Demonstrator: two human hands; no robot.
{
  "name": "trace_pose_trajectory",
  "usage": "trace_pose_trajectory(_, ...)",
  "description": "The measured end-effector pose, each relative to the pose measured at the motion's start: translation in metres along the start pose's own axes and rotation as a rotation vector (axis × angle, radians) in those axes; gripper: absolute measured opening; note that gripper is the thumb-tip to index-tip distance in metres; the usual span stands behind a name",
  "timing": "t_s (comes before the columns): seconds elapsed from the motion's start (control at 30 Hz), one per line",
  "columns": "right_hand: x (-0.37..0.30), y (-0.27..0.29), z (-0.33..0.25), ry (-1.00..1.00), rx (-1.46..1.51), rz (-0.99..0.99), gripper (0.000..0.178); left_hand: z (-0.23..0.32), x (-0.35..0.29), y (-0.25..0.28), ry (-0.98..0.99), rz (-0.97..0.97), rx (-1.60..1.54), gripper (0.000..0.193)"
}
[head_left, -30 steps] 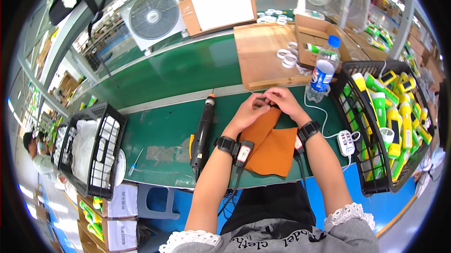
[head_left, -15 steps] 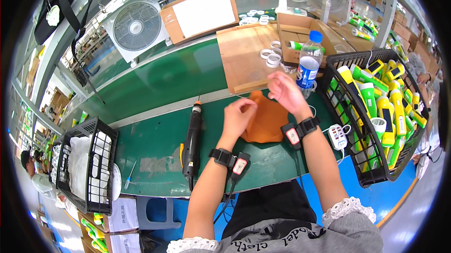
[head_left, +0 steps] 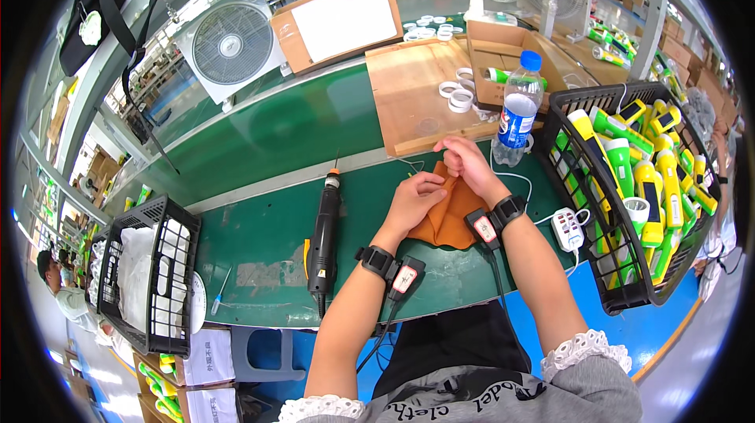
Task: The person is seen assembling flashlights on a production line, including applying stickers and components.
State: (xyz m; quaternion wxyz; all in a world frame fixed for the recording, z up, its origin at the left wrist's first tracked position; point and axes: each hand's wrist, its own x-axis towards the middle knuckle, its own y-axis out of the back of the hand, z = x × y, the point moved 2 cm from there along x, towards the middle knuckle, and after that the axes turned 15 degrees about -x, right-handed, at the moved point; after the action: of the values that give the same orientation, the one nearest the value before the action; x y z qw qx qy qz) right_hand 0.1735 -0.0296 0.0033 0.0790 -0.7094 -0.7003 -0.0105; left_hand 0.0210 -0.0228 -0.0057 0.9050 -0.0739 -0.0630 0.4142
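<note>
An orange-brown piece of soft cloth (head_left: 444, 222), perhaps a pouch, lies creased on the green bench in front of me. My left hand (head_left: 418, 199) pinches its upper left edge, thumb and fingers together. Close beside it, my right hand (head_left: 467, 167) is closed at the cloth's upper end, where folds run up to the fingers; the exact grip is partly hidden. A thin pale cord shows just behind the hands. Left of the cloth lies a black electric screwdriver (head_left: 323, 234), its bit pointing away from me.
A bottle with a blue cap (head_left: 517, 112) stands behind my right hand. A black crate (head_left: 649, 293) of yellow and green flashlights is at the right, near a white power strip (head_left: 566, 230). Another black crate (head_left: 169, 266) stands left, near a small screwdriver (head_left: 221, 292). White rings (head_left: 461, 99) lie on cardboard.
My right hand has come down and nearer to the left hand, its fingers closing. My left hand has shifted slightly right and nearer to me. The cloth is now more gathered and creased.
</note>
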Motion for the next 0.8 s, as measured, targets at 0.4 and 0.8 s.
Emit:
trace_pose_trajectory(0.4, 0.012, 0.012, 0.019, -0.035, 0.103, -0.035, 0.022, -0.002, -0.013, -0.043, 0.064, -0.181, -0.267, 0.010)
trace_pose_trajectory(0.8, 0.006, 0.014, 0.004, 0.028, -0.076, 0.124, 0.021, 0.026, -0.001, 0.016, 0.133, -0.133, -0.133, 0.016)
